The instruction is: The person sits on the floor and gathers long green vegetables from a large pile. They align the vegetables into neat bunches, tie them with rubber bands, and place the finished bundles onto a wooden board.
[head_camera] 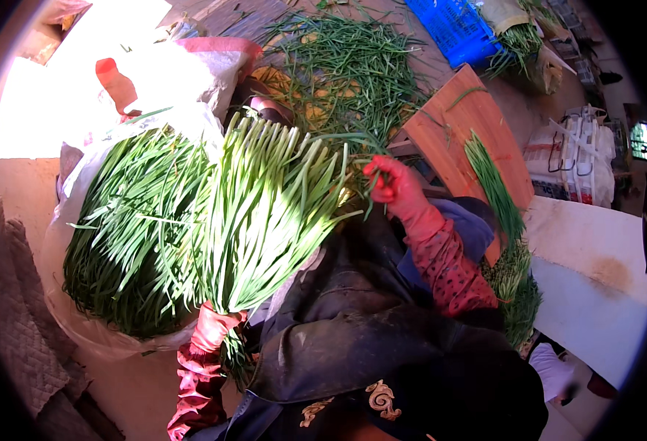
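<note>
My left hand (218, 326), in a red glove, is closed around the leafy end of a large bunch of garlic chives (268, 215). The pale cut stems fan out at the top, away from me. To the right of the bunch, my red-gloved right hand (392, 184) pinches a few thin chive blades between thumb and fingers. Left of the bunch, a big heap of green chives (136, 237) lies in a translucent plastic bag (61, 275). Bright sunlight washes out part of the bunch.
Loose chive scraps (356, 71) cover the floor ahead. A wooden board (444, 121) at the right carries a small chive bundle (488, 176); more bundles (516, 297) lie below it. A blue plastic crate (455, 30) and white bagged goods (571, 154) stand farther off. Quilted cloth (14, 314) hangs left.
</note>
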### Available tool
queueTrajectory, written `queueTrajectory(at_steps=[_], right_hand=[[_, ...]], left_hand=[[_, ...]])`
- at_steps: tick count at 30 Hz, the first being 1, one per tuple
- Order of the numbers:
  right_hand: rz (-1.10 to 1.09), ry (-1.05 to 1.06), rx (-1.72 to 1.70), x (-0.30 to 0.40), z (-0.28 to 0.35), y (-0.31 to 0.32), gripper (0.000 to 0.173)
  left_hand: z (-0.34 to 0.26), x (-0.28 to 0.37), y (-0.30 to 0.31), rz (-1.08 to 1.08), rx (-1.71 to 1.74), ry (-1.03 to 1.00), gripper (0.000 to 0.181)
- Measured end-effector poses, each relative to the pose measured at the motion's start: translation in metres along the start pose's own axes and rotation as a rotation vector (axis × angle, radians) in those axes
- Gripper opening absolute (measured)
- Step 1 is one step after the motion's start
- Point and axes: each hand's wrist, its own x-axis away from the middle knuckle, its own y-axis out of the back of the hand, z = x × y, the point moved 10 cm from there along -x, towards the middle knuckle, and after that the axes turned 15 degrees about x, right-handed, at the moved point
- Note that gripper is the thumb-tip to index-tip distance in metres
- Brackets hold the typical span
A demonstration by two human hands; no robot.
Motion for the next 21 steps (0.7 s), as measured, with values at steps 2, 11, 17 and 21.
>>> queueTrajectory(at_steps=[2,11,17,21], right_hand=[[-0.304,0.048,-0.058,-0.002,0.018,0.079,0.028],[-0.123,0.474,1.908,-0.027,0.054,-0.132,0.033],[-0.181,0.228,1.689,-0.04,0.033,-0.082,0.02],[-0.475,0.044,1.242,-0.063,0.066,0.045,0.019]], left_hand=[[-0.01,-0.005,-0.001,-0.012,-0.237,-0.059,0.028],[-0.02,-0.004,-0.009,0.074,-0.299,-0.145,0.028],[-0.01,0.003,-0.002,0.07,-0.122,0.004,0.038],[-0.01,-0.001,0.0,0.061,-0.135,0.007,0.043]])
